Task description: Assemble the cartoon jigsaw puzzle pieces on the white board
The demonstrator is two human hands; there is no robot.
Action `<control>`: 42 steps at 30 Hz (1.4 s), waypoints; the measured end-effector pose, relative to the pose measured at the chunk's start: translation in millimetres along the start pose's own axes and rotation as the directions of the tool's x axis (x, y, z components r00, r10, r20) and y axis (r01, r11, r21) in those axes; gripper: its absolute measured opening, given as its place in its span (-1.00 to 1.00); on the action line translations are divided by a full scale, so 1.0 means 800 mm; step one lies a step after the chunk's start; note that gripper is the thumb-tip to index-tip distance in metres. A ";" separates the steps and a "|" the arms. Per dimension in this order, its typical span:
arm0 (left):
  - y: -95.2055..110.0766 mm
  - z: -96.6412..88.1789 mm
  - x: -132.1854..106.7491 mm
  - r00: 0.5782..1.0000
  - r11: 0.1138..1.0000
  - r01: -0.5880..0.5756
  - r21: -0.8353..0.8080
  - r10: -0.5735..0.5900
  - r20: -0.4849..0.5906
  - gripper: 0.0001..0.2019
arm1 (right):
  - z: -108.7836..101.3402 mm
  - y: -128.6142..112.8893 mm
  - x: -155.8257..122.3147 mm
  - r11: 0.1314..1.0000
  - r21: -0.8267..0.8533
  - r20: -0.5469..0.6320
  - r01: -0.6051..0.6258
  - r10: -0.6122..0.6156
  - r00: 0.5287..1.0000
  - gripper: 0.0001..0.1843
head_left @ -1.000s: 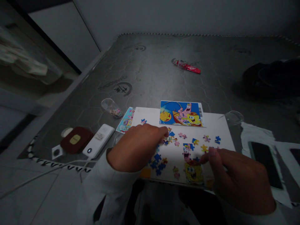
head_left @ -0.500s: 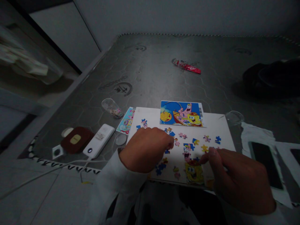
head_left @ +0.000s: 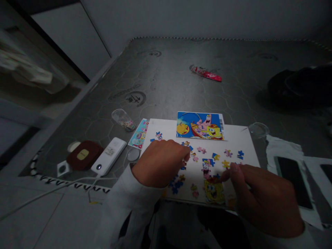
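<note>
We have jigsaw pieces spread mid-way across the white board. Left hand half-curled at their near side, hold unclear; right hand pinched, closest to a yellow piece, hold unclear.

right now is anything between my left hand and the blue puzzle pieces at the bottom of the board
Nothing visible stands in the way: the blue puzzle pieces lie on the white board directly beside the lower edge of the left hand.
</note>
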State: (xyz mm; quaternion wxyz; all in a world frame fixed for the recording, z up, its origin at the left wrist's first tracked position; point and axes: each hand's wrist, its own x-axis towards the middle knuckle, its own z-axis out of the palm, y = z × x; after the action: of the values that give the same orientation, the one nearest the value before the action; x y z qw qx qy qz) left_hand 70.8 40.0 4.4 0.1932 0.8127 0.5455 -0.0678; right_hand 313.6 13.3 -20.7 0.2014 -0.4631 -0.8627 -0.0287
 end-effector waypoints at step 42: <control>0.001 -0.011 -0.004 0.997 1.000 -0.015 -0.021 0.016 0.074 -0.82 | 0.000 -0.001 -0.002 0.999 0.019 0.032 -0.038 0.038 0.999 -0.51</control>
State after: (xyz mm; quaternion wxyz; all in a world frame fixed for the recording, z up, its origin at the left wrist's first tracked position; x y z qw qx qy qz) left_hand 69.7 40.6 14.1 0.2220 0.8119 0.5323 -0.0908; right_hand 313.9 11.7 -21.5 0.1929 -0.4778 -0.8570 -0.0089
